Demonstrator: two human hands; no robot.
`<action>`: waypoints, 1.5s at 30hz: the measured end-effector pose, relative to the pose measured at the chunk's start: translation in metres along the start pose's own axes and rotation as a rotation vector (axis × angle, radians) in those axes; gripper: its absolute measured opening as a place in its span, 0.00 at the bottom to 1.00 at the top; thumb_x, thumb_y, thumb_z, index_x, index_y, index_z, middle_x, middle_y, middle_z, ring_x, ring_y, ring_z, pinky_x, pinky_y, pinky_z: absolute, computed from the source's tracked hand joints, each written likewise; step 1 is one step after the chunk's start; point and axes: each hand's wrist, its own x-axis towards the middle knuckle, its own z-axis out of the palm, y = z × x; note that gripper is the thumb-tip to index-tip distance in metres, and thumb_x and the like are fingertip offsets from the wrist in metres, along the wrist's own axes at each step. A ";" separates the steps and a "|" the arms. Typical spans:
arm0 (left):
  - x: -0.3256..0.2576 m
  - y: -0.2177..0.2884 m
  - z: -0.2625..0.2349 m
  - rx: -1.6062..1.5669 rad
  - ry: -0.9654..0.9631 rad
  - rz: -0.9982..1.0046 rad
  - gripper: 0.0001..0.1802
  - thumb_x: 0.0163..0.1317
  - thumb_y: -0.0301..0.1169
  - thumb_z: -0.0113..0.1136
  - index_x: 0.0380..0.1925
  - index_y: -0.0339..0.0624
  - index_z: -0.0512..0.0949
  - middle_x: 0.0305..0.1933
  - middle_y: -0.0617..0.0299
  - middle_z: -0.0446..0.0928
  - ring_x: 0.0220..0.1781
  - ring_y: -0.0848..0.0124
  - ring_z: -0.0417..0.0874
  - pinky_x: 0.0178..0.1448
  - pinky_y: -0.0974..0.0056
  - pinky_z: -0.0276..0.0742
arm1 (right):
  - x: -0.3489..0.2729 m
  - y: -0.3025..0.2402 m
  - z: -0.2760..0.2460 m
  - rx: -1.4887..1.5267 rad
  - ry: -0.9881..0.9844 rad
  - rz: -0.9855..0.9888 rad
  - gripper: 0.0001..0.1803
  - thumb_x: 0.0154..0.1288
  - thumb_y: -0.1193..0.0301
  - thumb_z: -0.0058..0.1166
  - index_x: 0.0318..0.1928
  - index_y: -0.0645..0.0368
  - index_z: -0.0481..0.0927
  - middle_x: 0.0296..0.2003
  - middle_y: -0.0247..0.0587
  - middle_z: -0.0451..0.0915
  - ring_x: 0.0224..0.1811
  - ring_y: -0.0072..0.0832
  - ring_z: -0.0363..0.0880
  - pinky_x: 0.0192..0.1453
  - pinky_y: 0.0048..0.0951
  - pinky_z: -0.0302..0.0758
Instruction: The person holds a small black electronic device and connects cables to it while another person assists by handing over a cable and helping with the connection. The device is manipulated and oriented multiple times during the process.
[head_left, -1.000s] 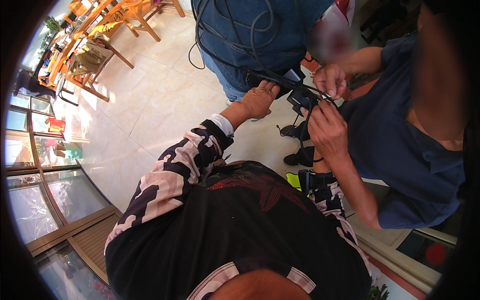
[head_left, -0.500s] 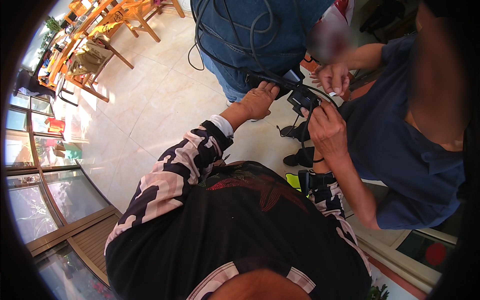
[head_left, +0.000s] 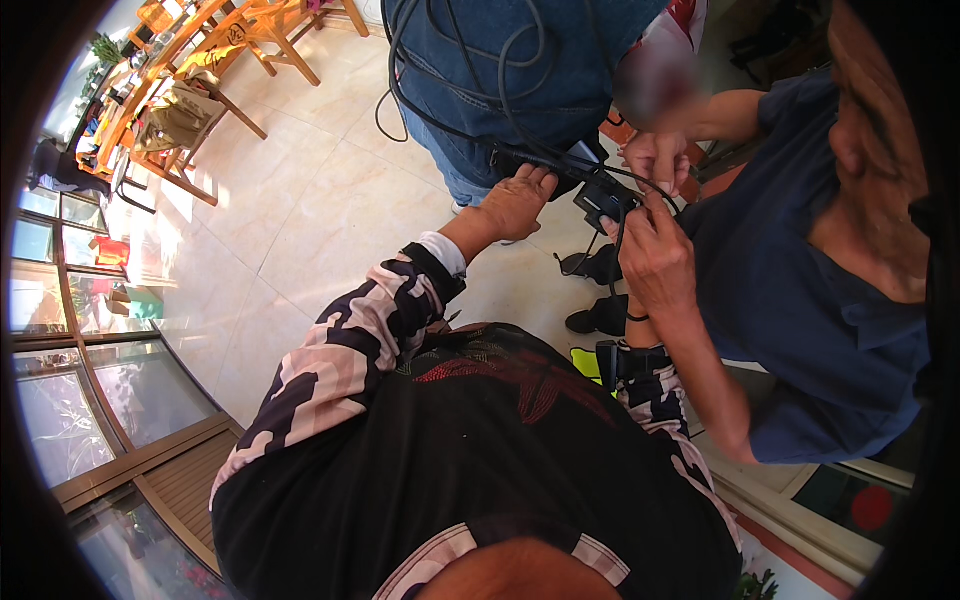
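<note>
Two co-worker's hands (head_left: 655, 258) crowd device (head_left: 598, 200), by denim's (head_left: 575, 70) lower right edge. Cables (head_left: 503, 75) loop over denim. I see left hand (head_left: 512, 205), fingers together against strap (head_left: 530, 157); can't tell whether pinching. Right hand hidden behind co-worker's arm (head_left: 718, 390). Shirt (head_left: 480, 440) print: red starfish. Tile floor (head_left: 320, 190) spreads left, toward chairs (head_left: 185, 118).

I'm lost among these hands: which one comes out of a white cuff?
The person's left hand, leftmost of the three clearly in view. A white cuff rings its wrist; the co-worker's nearer hand and farther hand come from bare forearms.
</note>
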 end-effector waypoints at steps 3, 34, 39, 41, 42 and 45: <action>0.000 0.000 0.000 0.004 0.001 0.002 0.42 0.42 0.32 0.72 0.59 0.32 0.63 0.65 0.46 0.64 0.65 0.52 0.65 0.64 0.58 0.70 | 0.000 0.000 0.001 0.027 0.004 0.016 0.12 0.75 0.68 0.39 0.37 0.62 0.74 0.34 0.39 0.73 0.38 0.30 0.73 0.46 0.25 0.72; 0.001 0.000 0.001 0.043 0.032 0.035 0.41 0.42 0.31 0.72 0.57 0.31 0.64 0.63 0.45 0.66 0.63 0.52 0.68 0.62 0.58 0.71 | -0.014 0.029 0.027 1.905 0.132 0.514 0.11 0.73 0.68 0.36 0.40 0.58 0.73 0.31 0.38 0.72 0.35 0.28 0.72 0.44 0.25 0.72; 0.001 0.001 0.001 0.040 0.047 0.045 0.41 0.42 0.31 0.72 0.56 0.31 0.64 0.62 0.45 0.66 0.62 0.52 0.68 0.62 0.58 0.72 | -0.018 0.047 0.035 2.375 -0.038 0.699 0.07 0.66 0.75 0.44 0.32 0.59 0.75 0.28 0.36 0.71 0.34 0.29 0.74 0.51 0.29 0.75; 0.000 0.001 0.001 0.044 0.065 0.053 0.40 0.42 0.31 0.72 0.56 0.31 0.65 0.62 0.45 0.67 0.62 0.52 0.69 0.62 0.58 0.72 | -0.017 0.045 0.035 2.465 -0.057 0.739 0.07 0.66 0.74 0.44 0.32 0.59 0.75 0.28 0.36 0.70 0.34 0.28 0.73 0.50 0.28 0.75; 0.001 0.001 0.001 0.040 0.062 0.053 0.40 0.42 0.31 0.72 0.55 0.31 0.65 0.61 0.46 0.67 0.62 0.51 0.69 0.61 0.58 0.72 | -0.015 0.041 0.034 2.451 -0.077 0.729 0.07 0.67 0.73 0.44 0.32 0.59 0.75 0.28 0.36 0.70 0.33 0.28 0.73 0.49 0.28 0.74; 0.001 0.002 0.000 0.028 0.044 0.040 0.39 0.41 0.31 0.72 0.54 0.32 0.65 0.59 0.46 0.68 0.61 0.51 0.70 0.60 0.57 0.73 | -0.008 0.028 0.028 2.390 -0.145 0.683 0.08 0.67 0.71 0.44 0.32 0.59 0.74 0.28 0.36 0.69 0.33 0.28 0.72 0.47 0.27 0.73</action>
